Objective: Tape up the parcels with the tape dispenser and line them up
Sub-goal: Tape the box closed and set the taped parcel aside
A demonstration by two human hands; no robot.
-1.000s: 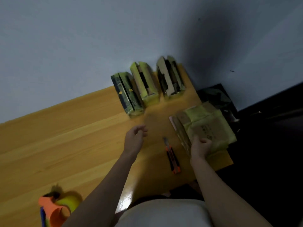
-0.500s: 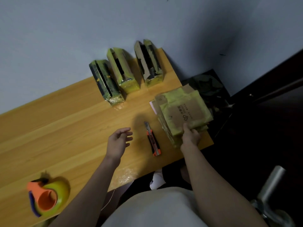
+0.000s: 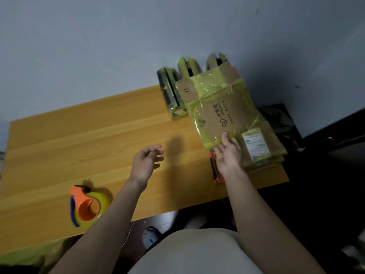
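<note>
**Right hand lifts a flat parcel off the stack**

The right hand [image 3: 229,153] pinches the near edge of a flattened cardboard parcel [image 3: 221,107], thumb on top and fingers underneath, tilting it up over the stack of parcels [image 3: 262,149] at the table's [image 3: 79,139] right end. The left hand [image 3: 146,163] hovers above the wood with fingers loosely spread, holding nothing.

The raised parcel hides most of the three standing parcels [image 3: 169,93] by the wall; only their tops and the leftmost one show. The orange utility knife [image 3: 214,171] is partly covered by the right wrist. The tape dispenser [image 3: 87,208] lies near the table's front edge, well apart from both hands.

Half a second ago the parcel lay nearly flat on the stack; now it is raised.
</note>
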